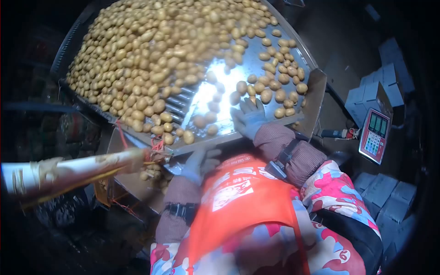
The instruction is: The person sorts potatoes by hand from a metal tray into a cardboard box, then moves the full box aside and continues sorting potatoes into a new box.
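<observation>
A large heap of potatoes (146, 50) covers the left and back of a metal sorting table (188, 103), whose left part is slatted. My gloved right hand (249, 118) lies over the table's front edge with its fingers apart, close below several loose potatoes (266, 95); nothing shows in its grip. My gloved left hand (201, 161) is at the front edge near the red ties, its fingers spread and holding nothing visible. Bright glare covers the middle of the metal surface.
A pole wrapped in tape (87, 169) juts in from the left. Below the table's front corner, more potatoes (153, 174) lie in a chute. A red scale display (376, 136) stands at the right, near white boxes (369, 98) and further boxes (389, 197). A shoe shows beside the display.
</observation>
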Motion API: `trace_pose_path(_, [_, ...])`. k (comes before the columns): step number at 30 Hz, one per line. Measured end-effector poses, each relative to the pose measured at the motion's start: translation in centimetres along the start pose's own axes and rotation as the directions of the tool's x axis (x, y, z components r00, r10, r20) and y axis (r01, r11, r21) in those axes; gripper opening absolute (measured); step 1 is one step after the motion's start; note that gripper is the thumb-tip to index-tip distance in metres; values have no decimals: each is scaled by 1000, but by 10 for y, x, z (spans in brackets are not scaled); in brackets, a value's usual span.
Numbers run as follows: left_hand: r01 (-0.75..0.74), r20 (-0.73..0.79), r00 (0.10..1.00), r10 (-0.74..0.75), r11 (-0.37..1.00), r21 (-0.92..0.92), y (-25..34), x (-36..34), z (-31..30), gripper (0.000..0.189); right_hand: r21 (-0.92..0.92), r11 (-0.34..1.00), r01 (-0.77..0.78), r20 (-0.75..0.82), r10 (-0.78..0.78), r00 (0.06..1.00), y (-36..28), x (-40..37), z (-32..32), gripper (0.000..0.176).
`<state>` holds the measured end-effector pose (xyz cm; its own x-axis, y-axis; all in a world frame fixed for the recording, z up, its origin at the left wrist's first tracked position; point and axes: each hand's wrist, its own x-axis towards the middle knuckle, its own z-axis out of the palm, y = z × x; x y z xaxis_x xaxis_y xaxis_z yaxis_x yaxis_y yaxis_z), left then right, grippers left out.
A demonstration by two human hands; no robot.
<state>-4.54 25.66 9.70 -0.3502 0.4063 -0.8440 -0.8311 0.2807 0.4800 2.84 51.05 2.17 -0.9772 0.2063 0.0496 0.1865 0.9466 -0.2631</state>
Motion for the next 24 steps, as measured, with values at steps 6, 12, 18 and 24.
trace_pose_path(6, [-114, -18, 993, 114, 994, 1, 21, 65, 55, 45, -46, 981, -188, -293, 167, 941, 129, -62, 9, 44])
trace_pose_path(12, [20, -116, 993, -33, 993, -114, 29, 94, 49, 49, 60, 784, -618, -17, 620, 785, 246, -37, -76, 45])
trace_pose_path(18, [-1, -171, 985, -36, 978, -210, 21, 107, 44, 54, 429, 692, -580, 85, 608, 789, 337, 114, -47, 60])
trace_pose_path(24, [12, -201, 977, -71, 960, -281, 21, 109, 44, 53, -18, 975, -224, 17, 224, 974, 262, 127, -46, 69])
